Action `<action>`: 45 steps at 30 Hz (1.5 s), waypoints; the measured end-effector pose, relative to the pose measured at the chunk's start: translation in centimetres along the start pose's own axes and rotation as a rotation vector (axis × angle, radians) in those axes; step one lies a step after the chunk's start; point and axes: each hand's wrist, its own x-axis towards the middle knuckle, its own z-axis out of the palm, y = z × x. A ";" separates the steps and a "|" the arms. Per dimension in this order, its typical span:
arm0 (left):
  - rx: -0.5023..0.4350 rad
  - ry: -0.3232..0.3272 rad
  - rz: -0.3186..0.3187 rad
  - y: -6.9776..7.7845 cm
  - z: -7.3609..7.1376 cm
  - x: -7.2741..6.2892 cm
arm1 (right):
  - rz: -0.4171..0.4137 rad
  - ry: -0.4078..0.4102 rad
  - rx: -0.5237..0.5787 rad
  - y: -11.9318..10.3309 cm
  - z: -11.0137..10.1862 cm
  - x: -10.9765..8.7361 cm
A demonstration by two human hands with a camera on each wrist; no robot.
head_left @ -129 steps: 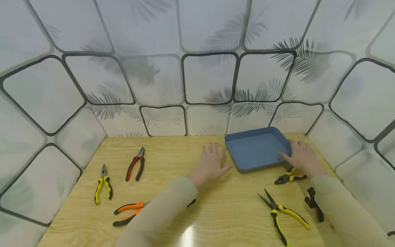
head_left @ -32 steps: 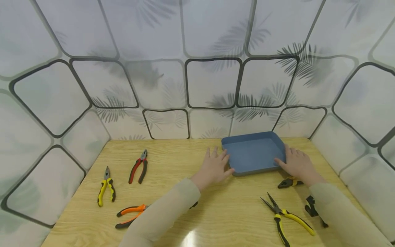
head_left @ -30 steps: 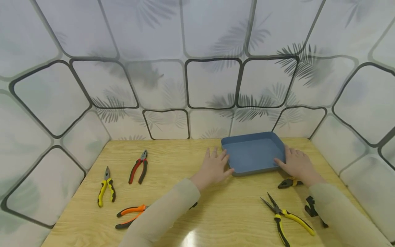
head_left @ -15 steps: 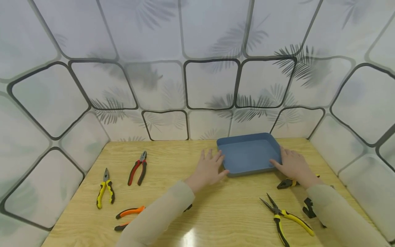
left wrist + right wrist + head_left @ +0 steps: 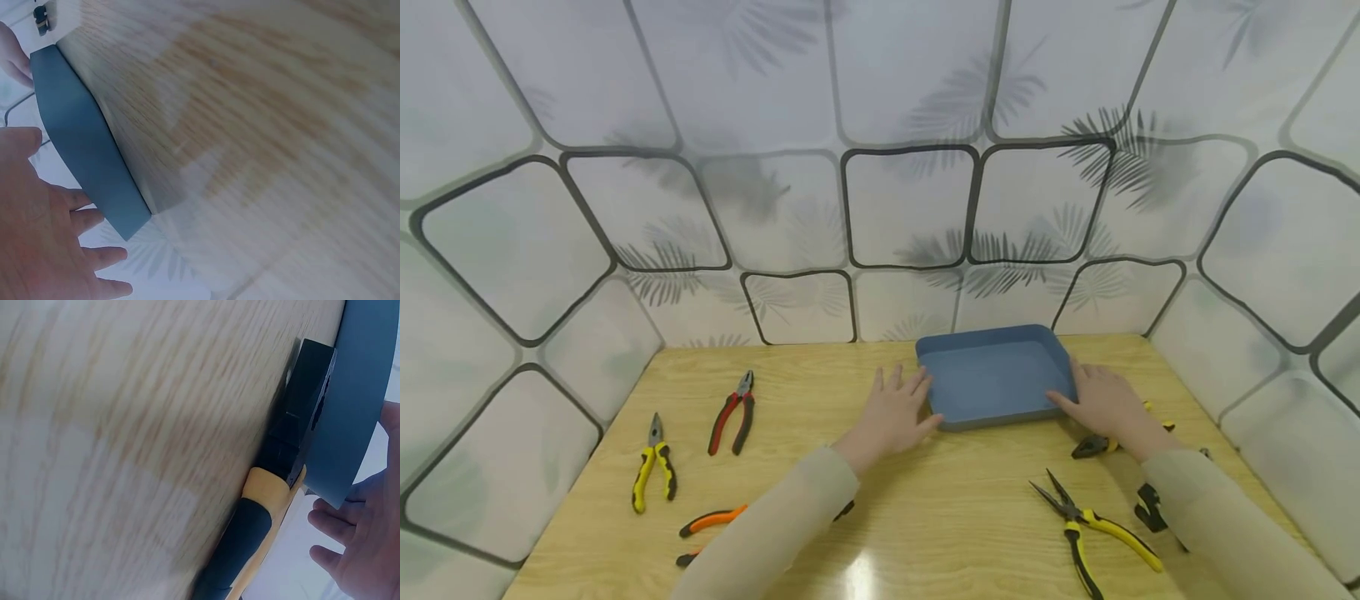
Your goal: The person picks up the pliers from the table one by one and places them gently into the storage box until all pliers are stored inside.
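Note:
A shallow blue tray (image 5: pixel 996 379) sits at the back right of the wooden table. My left hand (image 5: pixel 891 412) is at its left side, fingers spread, with fingertips and thumb right at the wall. My right hand (image 5: pixel 1105 404) lies against the right front corner, thumb at the front rim and fingers along the outer right wall. In the right wrist view, its fingers are loosely extended beside the tray's wall (image 5: pixel 359 394). Black-and-yellow pliers (image 5: pixel 281 456) lie under the right wrist, close to the tray, partly covered by that hand in the head view.
Long-nose pliers (image 5: pixel 1075 521) with yellow-black handles lie open at front right. Red-black pliers (image 5: pixel 733 412) and yellow-black pliers (image 5: pixel 653 458) lie on the left. Orange-handled pliers (image 5: pixel 711 521) are partly hidden by the left sleeve. Patterned cloth walls (image 5: pixel 910 208) surround the table (image 5: pixel 925 517).
The tray has slid left along the table, away from the black-and-yellow pliers. Both hands have shifted left with it, and the left sleeve covers more of the orange-handled pliers.

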 end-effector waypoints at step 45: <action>0.008 0.058 -0.004 -5.1 0.5 -4.1 | -0.150 -0.052 0.084 -3.9 -0.9 -1.7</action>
